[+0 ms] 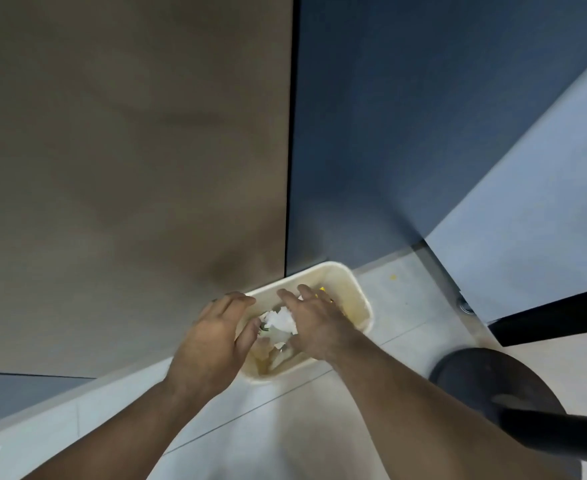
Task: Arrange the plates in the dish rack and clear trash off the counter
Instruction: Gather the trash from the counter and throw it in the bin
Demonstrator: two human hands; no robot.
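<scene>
A cream plastic trash bin (pixel 349 282) stands on the tiled floor against the wall. Crumpled white paper trash (pixel 280 322) lies inside it, with something yellow (pixel 322 290) near the far side. Both of my hands hover over the bin's mouth. My left hand (pixel 212 337) is above the bin's near left rim, fingers relaxed and spread. My right hand (pixel 314 320) is over the middle of the bin, fingers spread, holding nothing that I can see. No plates or dish rack are in view.
A beige cabinet panel (pixel 129 168) and a dark blue panel (pixel 389 133) rise behind the bin. A round black stool base (pixel 492 379) stands on the floor at the right, beside a pale table edge (pixel 527 220). A small yellow scrap (pixel 393 277) lies on the tiles.
</scene>
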